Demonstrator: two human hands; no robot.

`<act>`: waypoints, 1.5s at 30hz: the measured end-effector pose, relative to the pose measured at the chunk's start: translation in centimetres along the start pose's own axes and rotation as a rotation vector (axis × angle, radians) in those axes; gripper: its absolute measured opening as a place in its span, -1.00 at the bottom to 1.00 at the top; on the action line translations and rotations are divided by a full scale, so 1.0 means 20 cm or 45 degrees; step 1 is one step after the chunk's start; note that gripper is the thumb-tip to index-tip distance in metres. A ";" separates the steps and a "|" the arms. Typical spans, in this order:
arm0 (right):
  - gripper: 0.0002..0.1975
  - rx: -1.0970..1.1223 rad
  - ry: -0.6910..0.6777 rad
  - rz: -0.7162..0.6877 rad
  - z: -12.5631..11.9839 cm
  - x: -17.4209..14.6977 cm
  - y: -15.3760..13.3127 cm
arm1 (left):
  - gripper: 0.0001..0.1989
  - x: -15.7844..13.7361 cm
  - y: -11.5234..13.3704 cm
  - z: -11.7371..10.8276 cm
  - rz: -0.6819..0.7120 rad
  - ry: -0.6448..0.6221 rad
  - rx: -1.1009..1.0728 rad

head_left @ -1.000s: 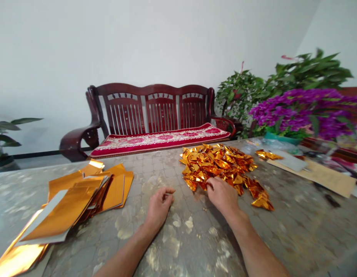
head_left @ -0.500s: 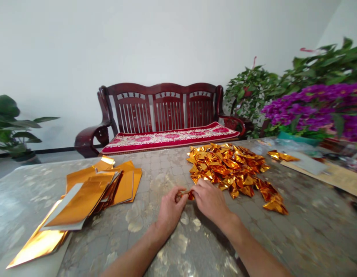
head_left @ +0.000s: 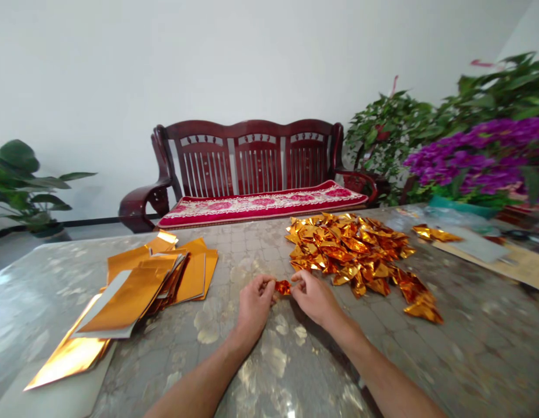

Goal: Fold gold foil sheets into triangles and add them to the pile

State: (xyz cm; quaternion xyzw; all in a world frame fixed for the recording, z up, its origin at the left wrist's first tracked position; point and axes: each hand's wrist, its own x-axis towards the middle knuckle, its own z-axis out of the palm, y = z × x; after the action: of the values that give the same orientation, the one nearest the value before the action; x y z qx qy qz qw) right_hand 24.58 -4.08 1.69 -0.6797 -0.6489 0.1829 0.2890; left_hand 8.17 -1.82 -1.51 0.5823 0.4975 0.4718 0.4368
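A small folded piece of shiny orange-gold foil paper (head_left: 283, 287) is stretched between my hands, just above the patterned table. My left hand (head_left: 255, 299) pinches its left end between thumb and fingers. At the other end, my right hand (head_left: 312, 297) grips it with thumb and index finger. Behind and right of my right hand lies a heap of folded gold foil pieces (head_left: 350, 249). To the left are loose stacks of flat gold foil sheets (head_left: 125, 302) with pale grey borders or backs.
The table (head_left: 234, 371) has a glossy floral cover. On its right are a lone folded foil piece (head_left: 435, 233), brown cardboard (head_left: 522, 267) and purple flowers (head_left: 478, 157). Beyond it stands a dark red wooden bench (head_left: 252, 157); a leafy plant (head_left: 29, 186) is at far left.
My hands have drawn slightly apart, and more of the foil piece shows between them. The whole view has shifted a little, moving the scene slightly right and up.
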 end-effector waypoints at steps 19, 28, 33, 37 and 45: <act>-0.75 0.326 0.097 -0.090 0.10 -0.01 -0.03 | -0.84 0.01 0.02 0.01 -0.101 0.006 -0.061; -0.75 0.397 0.132 -0.050 0.12 0.00 -0.02 | -0.86 0.01 0.03 0.01 -0.083 0.055 -0.164; -0.74 0.507 0.138 -0.001 0.16 0.01 0.01 | -0.83 0.01 0.03 0.02 -0.075 0.059 -0.184; -0.77 0.530 0.183 -0.001 0.16 0.01 -0.01 | -0.80 0.01 0.05 0.02 -0.094 0.058 -0.188; -0.75 0.469 0.232 -0.037 0.12 -0.01 -0.07 | -0.77 0.01 0.06 0.00 -0.117 0.064 -0.162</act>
State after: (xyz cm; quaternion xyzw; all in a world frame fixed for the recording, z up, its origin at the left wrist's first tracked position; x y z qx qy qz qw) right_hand 21.95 -3.95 0.61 -0.6197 -0.5852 0.2322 0.4687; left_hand 8.41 -1.81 -0.35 0.5178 0.5036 0.4964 0.4816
